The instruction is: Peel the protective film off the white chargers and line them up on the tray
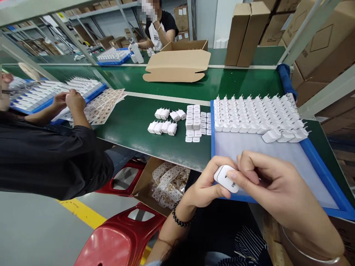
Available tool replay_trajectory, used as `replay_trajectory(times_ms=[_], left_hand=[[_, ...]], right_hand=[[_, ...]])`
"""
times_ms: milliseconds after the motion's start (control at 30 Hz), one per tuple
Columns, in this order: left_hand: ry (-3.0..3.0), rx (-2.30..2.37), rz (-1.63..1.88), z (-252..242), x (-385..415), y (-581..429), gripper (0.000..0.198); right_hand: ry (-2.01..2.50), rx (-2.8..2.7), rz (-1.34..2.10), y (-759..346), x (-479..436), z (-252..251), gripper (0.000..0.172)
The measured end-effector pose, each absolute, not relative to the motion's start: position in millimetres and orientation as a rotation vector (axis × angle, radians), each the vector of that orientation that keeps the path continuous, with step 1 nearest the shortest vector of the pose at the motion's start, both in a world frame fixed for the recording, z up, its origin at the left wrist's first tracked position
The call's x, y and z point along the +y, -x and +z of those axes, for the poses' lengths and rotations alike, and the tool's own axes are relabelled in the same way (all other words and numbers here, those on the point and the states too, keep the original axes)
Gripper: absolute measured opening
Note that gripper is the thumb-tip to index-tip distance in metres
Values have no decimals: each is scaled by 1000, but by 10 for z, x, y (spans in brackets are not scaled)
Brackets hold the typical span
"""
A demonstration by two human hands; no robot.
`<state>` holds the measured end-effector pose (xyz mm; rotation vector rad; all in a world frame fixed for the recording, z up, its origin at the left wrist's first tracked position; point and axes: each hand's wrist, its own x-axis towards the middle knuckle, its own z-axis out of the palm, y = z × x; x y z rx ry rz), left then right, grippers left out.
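My left hand (203, 186) is closed round a white plug charger (226, 180) with dark print on its face, held over the front edge of a blue-rimmed tray (321, 168). My right hand (280, 184) has its fingers curled, and its thumb presses on the charger's printed face. Whether the right fingers also grip its far side is hidden. Behind my hands, rows of white plug chargers (249, 114) stand in the tray, prongs up. Several tilted ones (285, 136) lie along the front row.
Left of the tray are stacked white pieces (193, 122) and loose chargers (163, 127). An open carton (177, 61) lies across the bench. Below stand a box of sticker sheets (169, 184) and red stools (111, 240). A co-worker's hands (69, 101) work at the left; another person sits opposite.
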<state>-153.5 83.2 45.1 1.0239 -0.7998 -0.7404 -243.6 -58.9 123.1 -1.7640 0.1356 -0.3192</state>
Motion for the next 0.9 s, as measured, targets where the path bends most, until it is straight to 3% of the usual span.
replay_trajectory(times_ms=[133, 267, 400, 900], left_hand=[[-1033, -757, -755, 447, 805, 1535, 60], [-1030, -771, -648, 387, 773, 1528, 55], [-952, -859, -528, 358, 724, 1528, 45], [-1054, -932, -337, 501, 688, 1631, 41]], right_hand=[[1781, 127, -356, 2416, -577, 1212, 44], [1642, 155, -396, 2483, -516, 1037, 6], [1486, 119, -394, 2583, -451, 842, 23], [1434, 99, -376, 2707, -428, 827, 20]])
